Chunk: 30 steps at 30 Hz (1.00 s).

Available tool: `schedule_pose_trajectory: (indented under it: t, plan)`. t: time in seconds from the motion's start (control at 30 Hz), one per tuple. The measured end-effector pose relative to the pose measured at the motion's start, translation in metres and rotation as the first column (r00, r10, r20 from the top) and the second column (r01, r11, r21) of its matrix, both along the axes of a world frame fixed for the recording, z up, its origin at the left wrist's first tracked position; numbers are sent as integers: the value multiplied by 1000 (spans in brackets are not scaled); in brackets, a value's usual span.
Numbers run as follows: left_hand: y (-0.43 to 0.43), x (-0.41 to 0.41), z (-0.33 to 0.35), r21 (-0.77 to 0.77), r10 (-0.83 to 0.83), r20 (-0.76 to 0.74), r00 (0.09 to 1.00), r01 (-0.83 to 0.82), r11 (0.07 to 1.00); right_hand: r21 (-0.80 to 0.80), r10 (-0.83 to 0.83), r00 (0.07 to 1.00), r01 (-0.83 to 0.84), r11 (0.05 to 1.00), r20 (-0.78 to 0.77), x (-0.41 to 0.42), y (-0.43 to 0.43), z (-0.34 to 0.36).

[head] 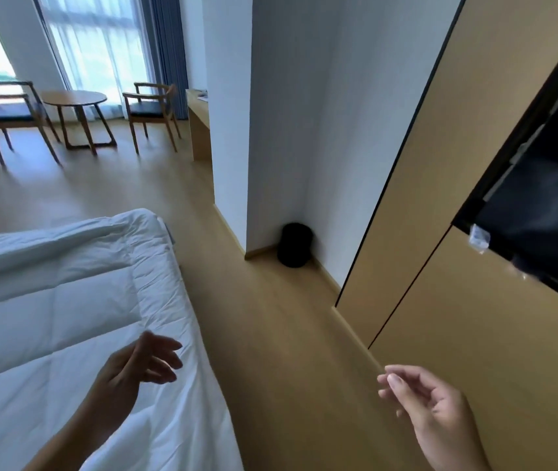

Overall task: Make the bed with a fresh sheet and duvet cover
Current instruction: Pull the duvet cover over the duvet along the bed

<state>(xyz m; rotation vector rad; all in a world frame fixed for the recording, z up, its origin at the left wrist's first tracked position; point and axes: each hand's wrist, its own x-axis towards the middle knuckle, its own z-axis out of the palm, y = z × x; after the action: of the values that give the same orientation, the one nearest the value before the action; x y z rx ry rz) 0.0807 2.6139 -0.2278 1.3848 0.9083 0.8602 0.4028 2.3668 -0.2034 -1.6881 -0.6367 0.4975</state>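
Left hand (135, 368), right hand (433, 406) loose, duvet (50, 300) cropped

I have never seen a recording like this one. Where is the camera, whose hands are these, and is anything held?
There is no machine here. A person wears one wide-angle camera on the head. It looks forward and down, so straight lines in the room appear bent. At the bottom are that person's own left hand and right hand. Both are open, with loosely curled fingers, and hold nothing. The left hand is over the white quilted bedding on the bed. The right hand is over the wooden floor, near a wood-panelled wall. Further off, a black bin stands in a corner, and a round table stands between two chairs by the window.
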Motion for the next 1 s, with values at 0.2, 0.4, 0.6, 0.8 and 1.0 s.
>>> schedule_pose_trajectory:
  t: [0.2, 0.4, 0.6, 0.8, 1.0]
  plan:
    - [90, 119, 28, 27, -4, -63, 998, 5, 1000, 58, -22, 998, 25, 998, -58, 138, 91, 22]
    - [184, 209, 37, 114, 100, -114, 988, -87, 990, 65, 180, 984, -179, 982, -9, 263, 243, 27]
    - [245, 273, 47, 182, 298, -149, 943, -270, 945, 45, 394, 918, -392, 919, -50, 354, 425, 28]
    - [326, 265, 56, 210, 571, -199, 797, -534, 819, 36, 638, 768, -637, 770, -64, 343, 624, 38]
    - [457, 241, 15, 150, 787, -132, 602, -773, 617, 46, 756, 652, -755, 655, -59, 297, 829, 16]
